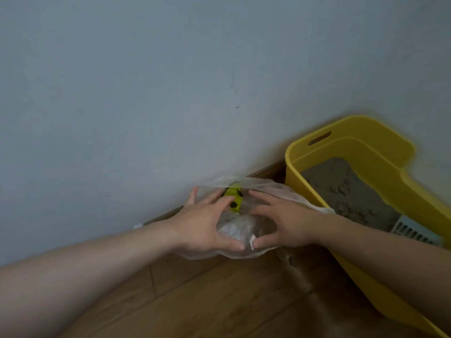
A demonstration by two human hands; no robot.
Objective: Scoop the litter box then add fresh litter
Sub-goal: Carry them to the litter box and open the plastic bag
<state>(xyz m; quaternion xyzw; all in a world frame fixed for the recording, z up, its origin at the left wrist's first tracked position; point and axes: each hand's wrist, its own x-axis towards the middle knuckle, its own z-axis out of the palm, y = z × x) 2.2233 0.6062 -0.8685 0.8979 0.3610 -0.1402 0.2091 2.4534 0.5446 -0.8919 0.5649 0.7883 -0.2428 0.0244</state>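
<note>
Clear plastic bag [244,228]: on floor [219,301], against wall [122,93], just left of yellow litter box [380,152].
My left hand [202,225] and right hand [288,223] grip it, fingers spread; the box's long axis runs from the wall toward lower right.

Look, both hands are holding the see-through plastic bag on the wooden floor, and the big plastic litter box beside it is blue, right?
Not blue: the big plastic litter box is yellow, as the head view shows. The rest holds: the left hand and right hand hold the see-through plastic bag on the wooden floor beside it.
</note>
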